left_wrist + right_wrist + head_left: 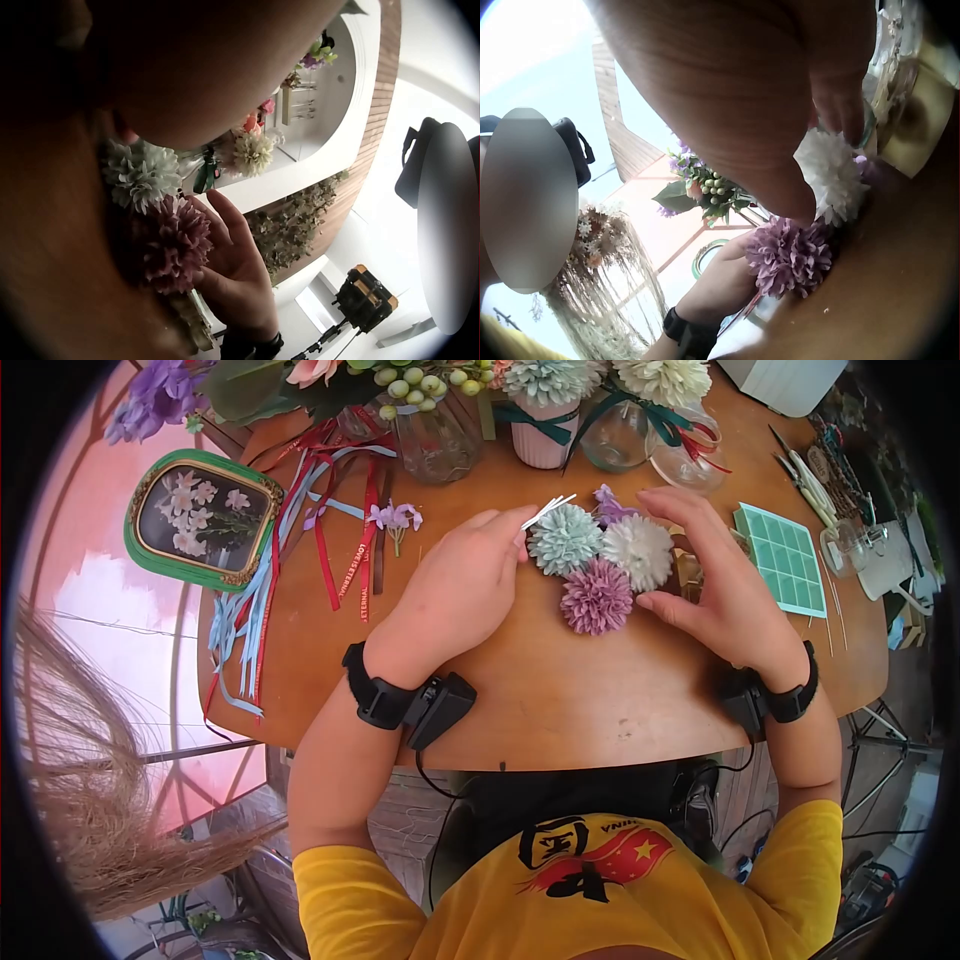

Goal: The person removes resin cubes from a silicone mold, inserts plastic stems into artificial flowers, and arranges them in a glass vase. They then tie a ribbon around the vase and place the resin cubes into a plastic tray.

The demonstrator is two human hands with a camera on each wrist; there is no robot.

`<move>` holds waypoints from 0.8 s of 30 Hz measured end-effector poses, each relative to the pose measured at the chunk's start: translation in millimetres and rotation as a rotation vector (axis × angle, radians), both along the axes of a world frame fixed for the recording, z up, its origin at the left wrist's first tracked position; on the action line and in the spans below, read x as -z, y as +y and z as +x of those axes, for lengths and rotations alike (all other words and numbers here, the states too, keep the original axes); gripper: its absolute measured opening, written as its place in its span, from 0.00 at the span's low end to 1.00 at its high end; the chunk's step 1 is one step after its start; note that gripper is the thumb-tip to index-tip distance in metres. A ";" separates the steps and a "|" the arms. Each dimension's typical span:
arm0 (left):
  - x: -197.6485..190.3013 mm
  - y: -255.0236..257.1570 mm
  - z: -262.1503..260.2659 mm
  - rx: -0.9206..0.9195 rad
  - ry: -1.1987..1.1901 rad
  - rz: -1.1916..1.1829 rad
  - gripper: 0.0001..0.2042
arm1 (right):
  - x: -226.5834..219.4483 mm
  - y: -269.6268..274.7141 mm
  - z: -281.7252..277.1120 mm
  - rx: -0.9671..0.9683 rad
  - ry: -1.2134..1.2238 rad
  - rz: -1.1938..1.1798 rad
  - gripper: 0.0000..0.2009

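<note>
My left hand [455, 585] pinches a few thin white sticks [550, 510] at its fingertips, beside a pale blue pompom flower [563, 540]. A white flower [637, 552] and a mauve flower [596, 596] sit against the blue one on the table, with a small purple blossom [612, 507] behind them. To the right, my right hand [725, 575] arches around the white flower, thumb and fingers spread apart. In the left wrist view that hand [238, 277] shows behind the mauve flower [176, 244]. My own palm covers part of the right wrist view.
A mint-green compartment tray [785, 560] lies at the right, with tools [805, 485] behind it. Glass vases [435, 445] and flower pots line the back. Ribbons [260, 600], a lilac sprig [396, 520] and a green-framed flower picture [203, 518] are at the left.
</note>
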State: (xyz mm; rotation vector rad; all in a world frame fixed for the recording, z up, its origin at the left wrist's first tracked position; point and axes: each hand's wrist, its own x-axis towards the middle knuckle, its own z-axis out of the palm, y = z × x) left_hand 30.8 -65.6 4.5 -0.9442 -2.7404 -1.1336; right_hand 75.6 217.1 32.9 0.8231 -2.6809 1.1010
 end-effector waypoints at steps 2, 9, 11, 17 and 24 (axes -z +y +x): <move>-5.8 2.3 0.0 0.005 -0.007 0.032 0.16 | -1.2 0.8 -1.2 -0.013 0.038 0.044 0.37; -11.9 8.4 4.7 0.008 -0.126 0.227 0.13 | -2.5 2.0 -0.9 0.045 0.175 0.053 0.33; -17.9 8.7 8.1 0.062 -0.209 0.277 0.13 | -3.3 2.6 -1.6 0.048 0.190 0.003 0.32; -20.5 14.7 25.9 0.330 -0.390 0.407 0.11 | -15.4 -3.3 2.3 -0.144 0.271 -0.121 0.28; -29.3 21.8 33.3 0.453 -0.360 0.188 0.07 | -5.2 -11.5 19.3 -0.342 0.189 -0.324 0.17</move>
